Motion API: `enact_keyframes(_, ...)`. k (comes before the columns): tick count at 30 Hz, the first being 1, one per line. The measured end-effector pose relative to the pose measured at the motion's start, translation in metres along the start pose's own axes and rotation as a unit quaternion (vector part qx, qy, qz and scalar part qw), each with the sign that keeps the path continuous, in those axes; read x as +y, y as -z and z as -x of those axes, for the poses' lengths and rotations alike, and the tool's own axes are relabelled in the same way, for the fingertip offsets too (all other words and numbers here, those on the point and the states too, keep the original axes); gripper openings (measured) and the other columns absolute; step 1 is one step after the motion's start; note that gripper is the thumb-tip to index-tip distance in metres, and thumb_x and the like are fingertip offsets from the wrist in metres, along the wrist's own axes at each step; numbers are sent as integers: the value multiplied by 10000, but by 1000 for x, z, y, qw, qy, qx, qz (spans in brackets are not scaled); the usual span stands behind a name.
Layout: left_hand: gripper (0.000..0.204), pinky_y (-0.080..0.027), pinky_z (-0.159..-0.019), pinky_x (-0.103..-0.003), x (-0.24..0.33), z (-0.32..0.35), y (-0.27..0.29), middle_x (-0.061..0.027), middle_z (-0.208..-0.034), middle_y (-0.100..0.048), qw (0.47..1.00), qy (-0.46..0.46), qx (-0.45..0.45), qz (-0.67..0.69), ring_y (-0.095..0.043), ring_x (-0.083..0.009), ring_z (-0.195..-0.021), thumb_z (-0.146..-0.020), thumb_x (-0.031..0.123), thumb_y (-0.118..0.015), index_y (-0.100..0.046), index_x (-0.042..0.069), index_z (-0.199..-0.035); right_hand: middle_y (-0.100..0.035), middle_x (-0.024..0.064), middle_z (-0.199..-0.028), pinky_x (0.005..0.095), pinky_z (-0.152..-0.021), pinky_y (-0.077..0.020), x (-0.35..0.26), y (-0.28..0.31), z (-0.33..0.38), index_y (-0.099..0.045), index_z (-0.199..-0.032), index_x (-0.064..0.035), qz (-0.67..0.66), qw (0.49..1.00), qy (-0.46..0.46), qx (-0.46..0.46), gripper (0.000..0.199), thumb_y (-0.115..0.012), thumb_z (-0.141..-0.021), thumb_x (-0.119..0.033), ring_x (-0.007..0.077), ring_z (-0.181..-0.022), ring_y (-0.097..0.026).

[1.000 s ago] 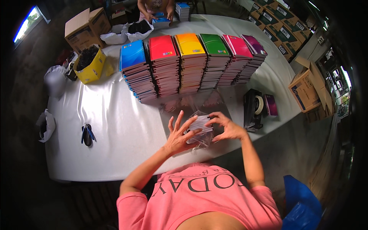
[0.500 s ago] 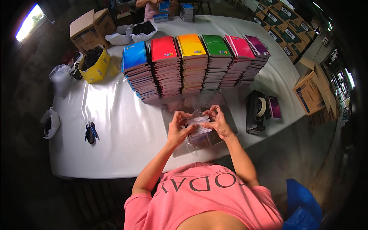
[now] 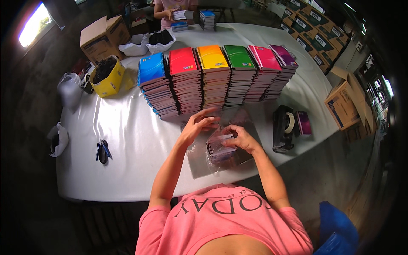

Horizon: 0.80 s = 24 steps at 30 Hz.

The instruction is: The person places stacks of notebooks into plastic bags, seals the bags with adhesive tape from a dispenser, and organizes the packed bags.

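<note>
A small stack of spiral notebooks (image 3: 217,151) lies in a clear plastic bag in front of me, its pages and dark wire binding showing through. My right hand (image 3: 241,138) grips the stack at its far right corner, thumb on top. My left hand (image 3: 199,126) is just beyond the stack's far left side, fingers stretched out and apart, close to the loose end of the bag (image 3: 219,127). Whether those fingertips touch the film is hard to see. Under the bag lies a flat greyish sheet (image 3: 196,163) on the white-covered table (image 3: 127,178).
Tall stacks of notebooks (image 3: 182,80) in several colours stand just beyond my hands. A tape dispenser (image 3: 282,129) and a purple notebook (image 3: 303,122) sit to the right. Pliers (image 3: 102,152) and a yellow box (image 3: 108,80) are left. Across the table, a person (image 3: 176,12) handles notebooks.
My left hand has let go of the bagged notebooks and moved away from me, its fingers straightening. The right hand still holds them. Across the table, the person's notebooks have changed position.
</note>
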<state>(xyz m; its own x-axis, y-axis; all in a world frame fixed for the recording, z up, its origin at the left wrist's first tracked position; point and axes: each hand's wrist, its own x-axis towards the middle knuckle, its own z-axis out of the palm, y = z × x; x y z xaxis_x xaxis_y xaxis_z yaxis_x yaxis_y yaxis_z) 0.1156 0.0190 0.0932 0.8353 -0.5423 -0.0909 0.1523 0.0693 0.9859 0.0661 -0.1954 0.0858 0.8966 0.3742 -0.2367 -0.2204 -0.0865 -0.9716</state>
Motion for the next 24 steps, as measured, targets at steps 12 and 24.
enact_keyframes(12,141,-479,-732,-232,-34,35,-46,-41,-866,-697,986,19,163,-28,-608,-108,-798,-781,94,-718,-719,19,-901,-693,70,-883,315,-753,-474,-6,6,4,-718,-896,-55,242,966,46,76,263,-780,-718,-239,144,-813,-643)
enact_keyframes(24,1164,-194,-956,-494,10,56,-54,26,-1009,-699,888,-112,92,-436,-404,-200,-1306,-663,296,-785,39,103,-1462,-469,-26,-1303,541,-966,-201,-22,-26,25,-710,-792,-191,526,804,192,200,63,-705,-732,-208,183,-1245,-400)
